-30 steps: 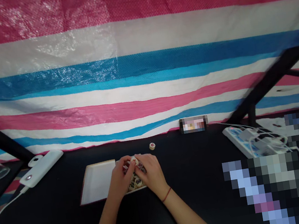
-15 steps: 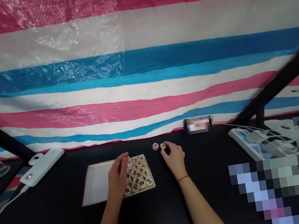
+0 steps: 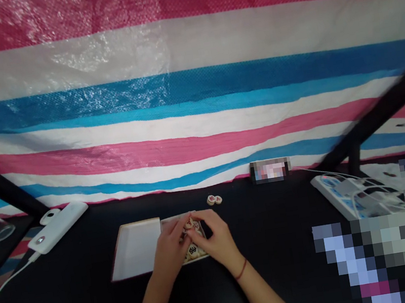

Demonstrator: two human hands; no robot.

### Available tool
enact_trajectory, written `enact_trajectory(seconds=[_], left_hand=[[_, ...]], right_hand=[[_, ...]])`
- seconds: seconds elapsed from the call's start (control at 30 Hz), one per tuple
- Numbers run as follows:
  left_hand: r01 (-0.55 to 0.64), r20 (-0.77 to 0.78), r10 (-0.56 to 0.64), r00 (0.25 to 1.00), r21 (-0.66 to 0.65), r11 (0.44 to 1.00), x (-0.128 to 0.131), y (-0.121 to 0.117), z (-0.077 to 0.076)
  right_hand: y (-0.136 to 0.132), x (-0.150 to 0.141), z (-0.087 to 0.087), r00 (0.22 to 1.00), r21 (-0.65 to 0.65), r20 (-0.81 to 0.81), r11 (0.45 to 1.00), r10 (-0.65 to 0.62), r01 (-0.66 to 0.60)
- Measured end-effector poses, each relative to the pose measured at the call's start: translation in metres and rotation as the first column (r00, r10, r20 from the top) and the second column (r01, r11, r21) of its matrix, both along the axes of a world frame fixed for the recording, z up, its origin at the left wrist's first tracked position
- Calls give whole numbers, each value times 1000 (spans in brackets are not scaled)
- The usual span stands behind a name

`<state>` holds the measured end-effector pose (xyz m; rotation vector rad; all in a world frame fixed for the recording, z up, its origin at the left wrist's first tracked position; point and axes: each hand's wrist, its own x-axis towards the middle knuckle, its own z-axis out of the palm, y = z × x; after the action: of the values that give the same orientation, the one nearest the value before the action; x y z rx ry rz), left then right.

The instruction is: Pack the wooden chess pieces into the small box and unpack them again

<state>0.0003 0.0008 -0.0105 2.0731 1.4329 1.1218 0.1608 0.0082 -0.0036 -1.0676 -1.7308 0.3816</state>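
A shallow open box point(image 3: 200, 258) holds Chinese chess pieces point(image 3: 192, 251), round and pale with red or black characters. My left hand point(image 3: 169, 246) comes over the box from the left, its fingers closed near the fingertips of my right hand point(image 3: 217, 233). Between the fingertips of both hands is a red-marked Chinese chess piece point(image 3: 189, 222), above the others. My hands hide much of the box's contents. Beside the box on the left lies its white-lined lid point(image 3: 139, 248). Two red-marked pieces point(image 3: 214, 199) lie close together on the black table behind my right hand.
A white device point(image 3: 59, 228) with a cable lies at the left, near a clear cup point(image 3: 1, 229). To the right are a power strip point(image 3: 338, 196) with cables and some blurred-out items. A phone-like object point(image 3: 270, 170) stands at the back before the striped sheet point(image 3: 201, 146).
My right hand has let go of the piece at the back, now beside the other one, and moved left and nearer to meet my left hand. My left hand has shifted slightly right and nearer.
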Motion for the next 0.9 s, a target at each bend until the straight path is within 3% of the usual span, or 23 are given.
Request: enact_trajectory(seconds=[0.1,0.2,0.37,0.47,0.6,0.77,0.9], left_hand=[[57,-67,-53,996,62,996,1,-1,-4],[79,-142,-64,988,105,991,4,-2,-3],[51,-176,-36,984,80,996,9,-4,1],[56,-175,-46,984,50,997,10,-4,3],[61,-181,-51,982,46,997,8,-3,3],[11,-182,3,983,77,997,6,0,5],[-48,-222,55,973,38,998,17,22,13]], right_hand=[[-8,-13,4,998,-20,-58,999,40,-42],[-1,-5,2,997,-1,-72,1000,0,0],[29,45,-18,947,86,64,947,-315,309],[45,70,-36,894,40,152,906,-422,421],[53,76,-49,877,-38,225,896,-424,443],[52,70,-48,892,-65,269,917,-363,393],[52,69,-47,888,-74,297,919,-350,387]])
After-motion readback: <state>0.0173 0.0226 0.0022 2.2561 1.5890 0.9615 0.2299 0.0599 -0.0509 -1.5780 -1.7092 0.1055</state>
